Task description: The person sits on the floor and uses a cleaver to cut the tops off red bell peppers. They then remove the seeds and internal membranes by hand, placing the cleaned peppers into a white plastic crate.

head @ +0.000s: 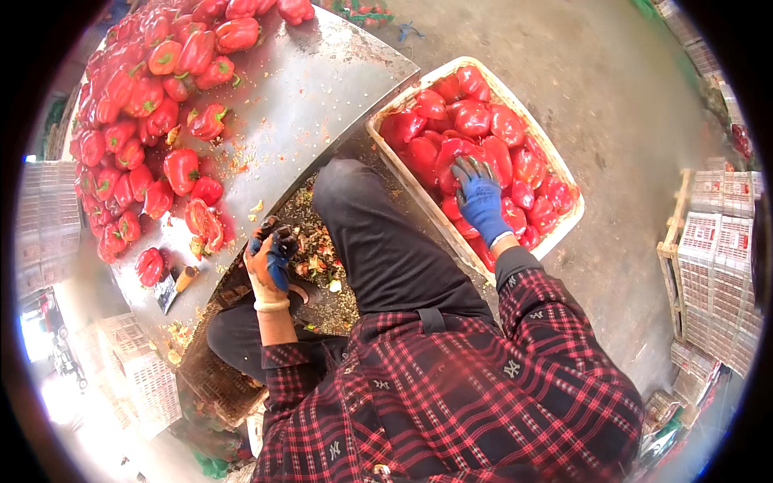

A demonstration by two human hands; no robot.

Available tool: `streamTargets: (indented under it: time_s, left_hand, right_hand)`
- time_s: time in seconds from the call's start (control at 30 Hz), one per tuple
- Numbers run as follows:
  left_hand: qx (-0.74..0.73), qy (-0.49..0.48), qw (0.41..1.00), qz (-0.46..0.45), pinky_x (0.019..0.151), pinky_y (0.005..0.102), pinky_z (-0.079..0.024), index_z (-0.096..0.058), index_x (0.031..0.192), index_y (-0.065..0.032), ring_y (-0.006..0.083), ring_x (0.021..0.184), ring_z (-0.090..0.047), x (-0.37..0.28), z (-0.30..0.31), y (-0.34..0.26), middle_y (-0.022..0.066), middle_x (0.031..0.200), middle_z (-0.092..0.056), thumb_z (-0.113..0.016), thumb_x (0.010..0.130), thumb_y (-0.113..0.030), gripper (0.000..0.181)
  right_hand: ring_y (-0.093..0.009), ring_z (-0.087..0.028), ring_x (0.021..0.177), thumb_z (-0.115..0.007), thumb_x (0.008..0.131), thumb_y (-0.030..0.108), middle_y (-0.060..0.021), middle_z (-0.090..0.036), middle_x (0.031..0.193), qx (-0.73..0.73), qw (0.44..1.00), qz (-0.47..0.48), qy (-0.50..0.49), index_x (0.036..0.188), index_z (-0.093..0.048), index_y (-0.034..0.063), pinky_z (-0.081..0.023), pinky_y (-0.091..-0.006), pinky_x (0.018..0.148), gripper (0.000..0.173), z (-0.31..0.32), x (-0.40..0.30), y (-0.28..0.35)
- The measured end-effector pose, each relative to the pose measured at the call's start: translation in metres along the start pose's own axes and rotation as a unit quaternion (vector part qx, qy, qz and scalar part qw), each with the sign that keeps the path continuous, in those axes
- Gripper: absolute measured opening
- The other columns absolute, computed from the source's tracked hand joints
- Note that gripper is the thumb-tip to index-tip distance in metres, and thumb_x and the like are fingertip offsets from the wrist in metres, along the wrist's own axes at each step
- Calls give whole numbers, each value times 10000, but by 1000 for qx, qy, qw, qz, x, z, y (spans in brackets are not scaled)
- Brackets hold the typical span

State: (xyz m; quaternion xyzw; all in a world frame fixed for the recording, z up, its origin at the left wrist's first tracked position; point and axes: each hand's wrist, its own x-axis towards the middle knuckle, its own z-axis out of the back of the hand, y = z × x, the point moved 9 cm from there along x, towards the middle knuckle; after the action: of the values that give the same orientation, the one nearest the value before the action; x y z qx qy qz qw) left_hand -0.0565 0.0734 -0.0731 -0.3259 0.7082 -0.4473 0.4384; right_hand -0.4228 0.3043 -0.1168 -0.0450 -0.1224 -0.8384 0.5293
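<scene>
My right hand (480,196), in a blue knit glove with a dark coated palm, lies flat on red bell pepper pieces (474,118) that fill a white plastic crate (416,223). My left hand (270,259) wears an orange and blue glove with dark, wet fingertips. Its fingers are curled beside the metal table's edge, and whether they hold anything is hidden. On the metal table (302,90) whole red bell peppers (145,96) lie in a large heap, and a split pepper (205,226) sits nearer me. A knife with a wooden handle (186,279) rests close to the front edge.
Seeds and pepper scraps (317,256) lie below the table edge, between my legs. A brown plastic crate (220,383) stands at lower left. Stacked white crates (715,259) on a wooden pallet are at right, with more crates (142,374) at left.
</scene>
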Motion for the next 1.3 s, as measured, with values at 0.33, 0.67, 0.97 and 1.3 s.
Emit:
streamTargets:
  time_s: [0.33, 0.67, 0.97, 1.3]
  left_hand:
    - [91, 21, 995, -23, 684, 266, -565, -568, 1217, 17, 128, 777, -652, 3, -29, -6, 80, 974, -676, -533, 945, -63, 286]
    - [35, 23, 999, -11, 676, 275, -559, -549, 1256, 15, 147, 776, -664, 19, -7, 1, 79, 944, -673, -545, 957, -100, 320]
    - [48, -21, 998, 47, 678, 265, -556, -572, 1185, 22, 157, 760, -668, 20, -31, 21, 79, 895, -679, -540, 957, -87, 254]
    - [3, -24, 996, 86, 668, 290, -562, -556, 1195, 26, 181, 771, -680, 22, -31, 40, 103, 908, -679, -557, 956, -101, 270]
  right_hand:
    - [-272, -526, 1189, -651, 767, 168, -62, -553, 1303, 6, 999, -25, 21, 1223, -569, 135, -416, -460, 1008, 465, -14, 12, -2]
    - [-318, -647, 896, -603, 752, 30, -133, -671, 998, 176, 963, -144, -144, 1097, -676, 145, -518, -417, 793, 371, 98, 87, -91]
    - [-337, -591, 1093, -607, 766, 54, -168, -615, 1195, 175, 973, 7, -148, 1220, -604, 99, -485, -409, 934, 456, -20, 91, -6]
    - [-324, -514, 1199, -640, 760, 158, -135, -549, 1292, 162, 986, 16, -31, 1200, -585, 108, -433, -432, 993, 446, -43, 95, 22]
